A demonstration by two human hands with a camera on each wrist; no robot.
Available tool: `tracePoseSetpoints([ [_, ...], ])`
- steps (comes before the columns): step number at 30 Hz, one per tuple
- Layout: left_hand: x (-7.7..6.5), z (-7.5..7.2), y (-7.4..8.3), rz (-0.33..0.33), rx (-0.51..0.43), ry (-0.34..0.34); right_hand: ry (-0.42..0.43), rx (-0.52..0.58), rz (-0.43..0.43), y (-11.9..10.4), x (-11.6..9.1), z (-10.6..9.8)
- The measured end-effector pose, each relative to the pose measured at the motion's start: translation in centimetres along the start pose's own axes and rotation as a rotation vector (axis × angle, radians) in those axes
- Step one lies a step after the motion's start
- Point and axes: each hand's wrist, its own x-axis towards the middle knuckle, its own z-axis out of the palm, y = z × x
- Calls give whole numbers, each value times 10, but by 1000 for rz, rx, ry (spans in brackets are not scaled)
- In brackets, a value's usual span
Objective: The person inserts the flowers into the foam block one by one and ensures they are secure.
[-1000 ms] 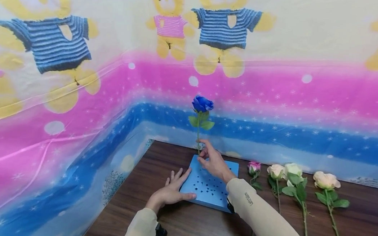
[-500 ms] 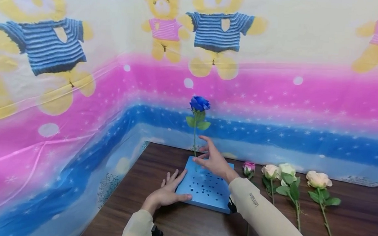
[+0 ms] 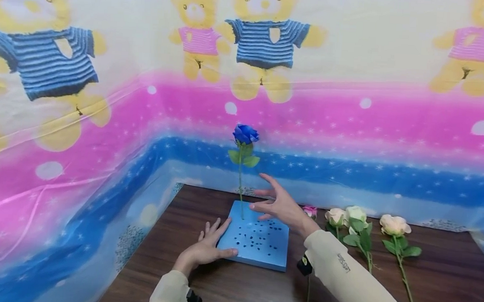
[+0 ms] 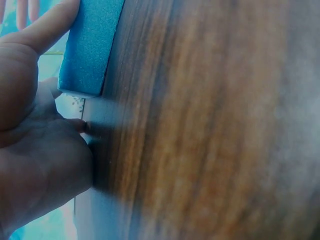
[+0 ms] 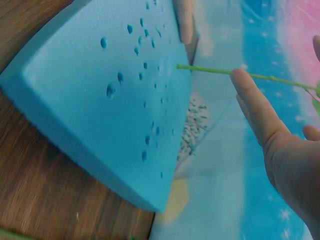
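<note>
A blue rose (image 3: 245, 134) stands upright, its green stem (image 5: 220, 71) stuck into the far left corner of a blue foam block (image 3: 257, 237) full of holes. My left hand (image 3: 207, 247) lies flat on the brown table, fingers straight, with the thumb pressing the block's near left edge (image 4: 90, 45). My right hand (image 3: 280, 204) hovers open above the block's far side, just right of the stem, fingers spread and touching nothing. In the right wrist view the fingers (image 5: 255, 107) are straight, clear of the stem.
On the table to the right of the block lie a small pink rose (image 3: 310, 211), two cream roses (image 3: 336, 217) and a peach rose (image 3: 393, 225) with long stems. A teddy-bear printed plastic sheet (image 3: 102, 115) walls the table's back and left sides.
My right hand has let go of the blue rose's stem and drawn back to the right, opening its fingers. The rose stays standing in the block. The left hand has not moved.
</note>
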Motion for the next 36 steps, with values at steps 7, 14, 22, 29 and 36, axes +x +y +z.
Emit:
tracePoseSetpoints([
  [7, 0, 2, 0, 10, -8, 7, -51, 50, 33, -6, -36, -32],
  [14, 0, 2, 0, 28, -3, 11, -65, -31, 45, 0, -78, -71],
  [22, 1, 1, 3, 25, 8, 4, 6, -12, 84, 17, -124, -114],
  [29, 1, 2, 3, 23, 17, -6, 81, 1, 134, 27, -171, -155],
  [36, 4, 1, 1, 29, 29, -18, 159, -30, 152, 40, -220, -188],
])
